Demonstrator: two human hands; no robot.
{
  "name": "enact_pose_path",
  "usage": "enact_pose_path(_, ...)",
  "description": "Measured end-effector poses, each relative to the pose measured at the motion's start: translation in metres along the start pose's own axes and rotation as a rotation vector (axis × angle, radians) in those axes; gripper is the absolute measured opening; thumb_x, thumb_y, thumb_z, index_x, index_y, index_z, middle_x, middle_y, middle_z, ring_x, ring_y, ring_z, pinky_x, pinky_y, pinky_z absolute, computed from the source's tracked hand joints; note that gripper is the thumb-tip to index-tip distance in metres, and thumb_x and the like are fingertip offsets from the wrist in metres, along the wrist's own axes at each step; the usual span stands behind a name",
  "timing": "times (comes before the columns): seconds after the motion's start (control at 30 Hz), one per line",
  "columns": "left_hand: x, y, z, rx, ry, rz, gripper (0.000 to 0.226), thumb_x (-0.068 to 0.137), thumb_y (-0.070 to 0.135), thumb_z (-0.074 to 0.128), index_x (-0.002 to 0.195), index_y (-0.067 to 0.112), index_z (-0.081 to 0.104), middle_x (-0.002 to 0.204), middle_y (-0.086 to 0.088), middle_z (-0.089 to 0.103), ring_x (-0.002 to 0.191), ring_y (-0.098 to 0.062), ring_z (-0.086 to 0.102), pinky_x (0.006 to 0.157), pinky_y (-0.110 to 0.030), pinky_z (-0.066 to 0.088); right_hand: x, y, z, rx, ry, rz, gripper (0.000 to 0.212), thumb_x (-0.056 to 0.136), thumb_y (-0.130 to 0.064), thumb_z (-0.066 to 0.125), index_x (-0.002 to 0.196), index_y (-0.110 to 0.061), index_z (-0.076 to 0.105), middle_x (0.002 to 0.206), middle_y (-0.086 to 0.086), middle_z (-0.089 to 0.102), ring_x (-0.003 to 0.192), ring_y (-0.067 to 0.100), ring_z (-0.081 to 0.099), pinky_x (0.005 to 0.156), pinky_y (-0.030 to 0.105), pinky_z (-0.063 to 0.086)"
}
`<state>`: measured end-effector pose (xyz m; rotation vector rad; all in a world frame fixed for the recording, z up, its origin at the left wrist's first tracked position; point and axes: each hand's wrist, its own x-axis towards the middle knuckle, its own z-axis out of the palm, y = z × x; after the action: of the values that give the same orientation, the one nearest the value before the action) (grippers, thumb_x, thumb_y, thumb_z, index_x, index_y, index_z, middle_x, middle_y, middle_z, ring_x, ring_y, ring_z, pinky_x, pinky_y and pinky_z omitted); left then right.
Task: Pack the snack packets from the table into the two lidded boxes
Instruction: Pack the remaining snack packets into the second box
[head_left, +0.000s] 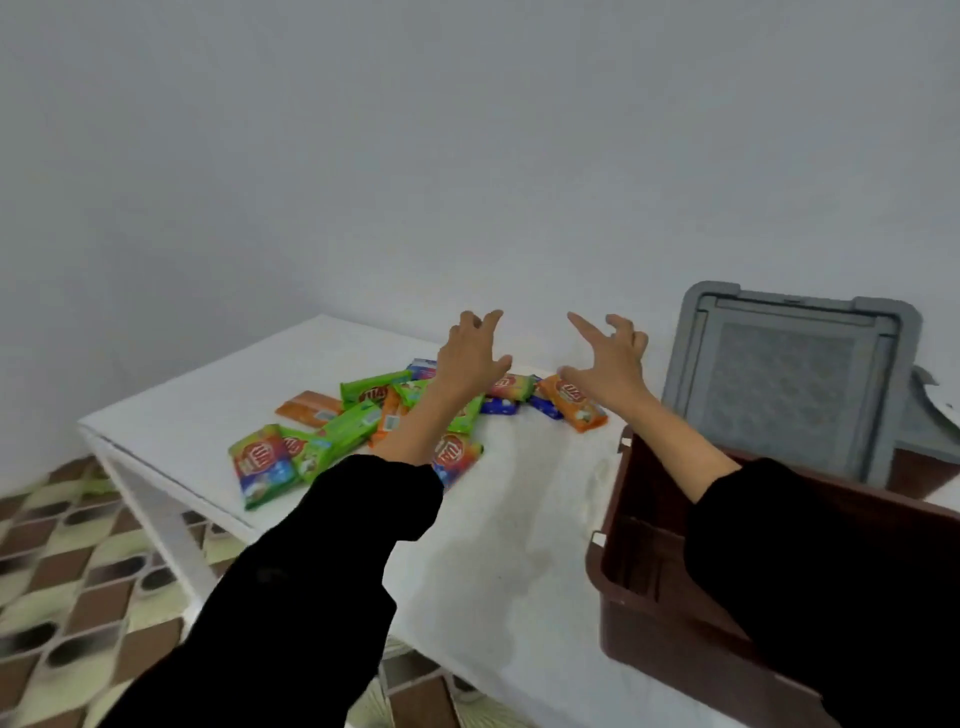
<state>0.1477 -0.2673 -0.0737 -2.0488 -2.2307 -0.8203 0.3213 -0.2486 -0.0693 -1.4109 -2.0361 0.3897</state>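
Reaching over the middle of the frame, the left hand (470, 358) and right hand (608, 364) hang above a heap of snack packets (353, 431). Their fingers are spread wide and bent like claws, holding nothing; whether the thumbs brush the wrappers cannot be told. Both arms wear black sleeves (311, 571) that end short of the wrists.

The packets are flat, glossy, pillow-shaped wrappers in green, orange, blue and rainbow print. They lie overlapped and skewed on the white table (493, 545), whose smooth top shows faint grey smudges. An orange packet (574, 402) lies at the right end of the heap, just under the right hand. A rainbow packet (260, 467) sits at the left end, near the table's edge.

At lower right stands a brown plastic box (654, 623), rectangular with rounded corners and open at the top; the right forearm crosses above it. Behind it a grey plastic lid (789, 384) stands tilted up, its inner face ribbed around a textured panel. Lower left shows a floor (78, 545) of brown, cream and black diamond-pattern tiles. A plain pale wall (467, 156) fills the upper frame.
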Motion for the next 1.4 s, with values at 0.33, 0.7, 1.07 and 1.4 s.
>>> enact_pose_path(0.33, -0.091, -0.173, -0.015, -0.024, -0.046, -0.531, 0.066, 0.083, 0.033, 0.06, 0.14, 0.012, 0.033, 0.146, -0.024, 0.022, 0.135, -0.04, 0.023, 0.108, -0.047, 0.03, 0.004, -0.084, 0.148, -0.006, -0.392, -0.069, 0.069, 0.081, -0.029, 0.065, 0.142, -0.027, 0.034, 0.148, 0.017, 0.024, 0.139, 0.033, 0.018, 0.111, 0.034, 0.02)
enact_pose_path(0.7, -0.11, -0.228, 0.008, -0.09, 0.018, -0.849, 0.061, 0.095, 0.039, 0.043, 0.148, 0.031, 0.012, 0.151, -0.03, -0.006, 0.14, -0.045, 0.008, 0.112, -0.052, 0.016, 0.039, -0.059, 0.204, -0.252, -0.483, -0.284, 0.06, 0.093, -0.049, 0.041, 0.147, -0.031, 0.022, 0.155, 0.012, 0.017, 0.143, 0.033, 0.011, 0.116, 0.045, 0.012)
enact_pose_path(1.07, -0.094, -0.242, -0.005, -0.277, 0.132, -0.954, 0.057, 0.085, 0.021, 0.061, 0.137, 0.032, 0.04, 0.135, -0.018, 0.031, 0.126, -0.039, 0.033, 0.103, -0.048, 0.034, 0.1, -0.061, 0.182, -0.531, -0.815, -0.466, 0.085, 0.086, -0.011, 0.055, 0.149, -0.026, 0.001, 0.157, 0.01, 0.009, 0.143, 0.028, 0.016, 0.115, 0.039, 0.022)
enact_pose_path(1.4, -0.108, -0.227, -0.008, -0.325, 0.283, -0.816, 0.06, 0.065, 0.019, 0.077, 0.123, 0.024, 0.06, 0.12, -0.01, 0.061, 0.107, -0.028, 0.057, 0.09, -0.038, 0.05, 0.103, -0.047, 0.156, -0.36, -0.844, -0.248, 0.077, 0.079, -0.029, 0.071, 0.144, -0.032, 0.03, 0.148, 0.007, 0.037, 0.134, 0.027, 0.036, 0.109, 0.032, 0.029)
